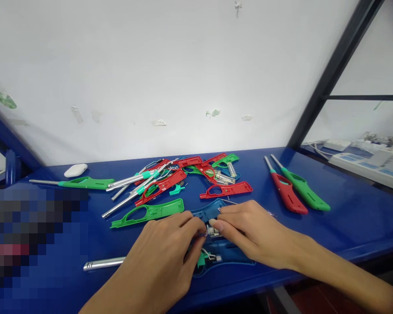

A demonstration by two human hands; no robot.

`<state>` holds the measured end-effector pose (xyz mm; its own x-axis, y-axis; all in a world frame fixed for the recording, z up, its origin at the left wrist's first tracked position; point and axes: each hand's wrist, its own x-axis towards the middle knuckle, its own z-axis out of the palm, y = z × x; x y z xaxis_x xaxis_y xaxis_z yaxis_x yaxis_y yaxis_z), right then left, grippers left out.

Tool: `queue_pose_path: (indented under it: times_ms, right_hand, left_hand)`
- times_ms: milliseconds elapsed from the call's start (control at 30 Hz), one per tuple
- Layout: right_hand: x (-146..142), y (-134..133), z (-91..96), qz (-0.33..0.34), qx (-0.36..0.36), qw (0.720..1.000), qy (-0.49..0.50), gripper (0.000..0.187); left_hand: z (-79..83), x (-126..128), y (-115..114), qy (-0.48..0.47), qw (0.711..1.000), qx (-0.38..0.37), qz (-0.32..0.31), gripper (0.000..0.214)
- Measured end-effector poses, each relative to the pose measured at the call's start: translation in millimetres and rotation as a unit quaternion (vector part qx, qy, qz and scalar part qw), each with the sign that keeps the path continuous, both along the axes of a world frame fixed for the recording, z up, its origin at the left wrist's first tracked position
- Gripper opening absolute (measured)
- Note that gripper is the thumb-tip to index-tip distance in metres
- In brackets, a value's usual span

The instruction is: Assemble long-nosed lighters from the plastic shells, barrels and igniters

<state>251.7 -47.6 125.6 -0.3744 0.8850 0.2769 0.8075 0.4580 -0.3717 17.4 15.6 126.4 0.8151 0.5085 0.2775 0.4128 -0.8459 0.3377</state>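
Close to the table's front edge, both my hands meet over a small clear-and-silver piece [212,231], which looks like a lighter's gas tank. My right hand [252,235] grips it between thumb and fingers. My left hand [173,248] is closed in a pinch at its left end; what those fingertips hold is hidden. Beneath them lies a blue lighter handle half [239,253] with a green trigger [201,260] and white wires inside. A silver lighter tube [105,263] sticks out to the left, under my left hand. Another blue half [209,211] lies just behind.
A pile of red handle halves [163,186], metal tubes [127,204] and clear tanks [224,178] lies behind my hands. A green half [153,212] is nearer. Whole lighters, red [290,196] and green [308,192], lie right; another green lighter [88,183] and a white case [75,170] lie left.
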Motion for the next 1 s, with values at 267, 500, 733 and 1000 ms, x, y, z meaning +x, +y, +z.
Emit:
queue_pose_path:
  times_ms: [267,500,733,1000]
  right_hand:
    - [1.4,0.8,-3.8,0.000,0.003,1.000,-0.004,0.060]
    - [1.6,0.2,-2.1,-0.004,0.003,1.000,-0.011,0.057]
    - [1.7,-3.0,1.1,0.017,-0.018,0.999,-0.035,0.052]
    - [0.5,-3.7,0.4,0.019,-0.025,0.998,-0.060,0.054]
  left_hand:
    - [0.4,-2.9,1.6,0.005,0.999,0.050,-0.001,0.025]
    - [-3.1,-3.7,-2.4,0.058,0.982,0.170,-0.055,0.024]
    - [-7.5,-1.7,-2.1,0.094,0.961,0.241,-0.099,0.024]
    - [-4.3,0.5,-4.7,0.098,0.949,0.274,-0.119,0.022]
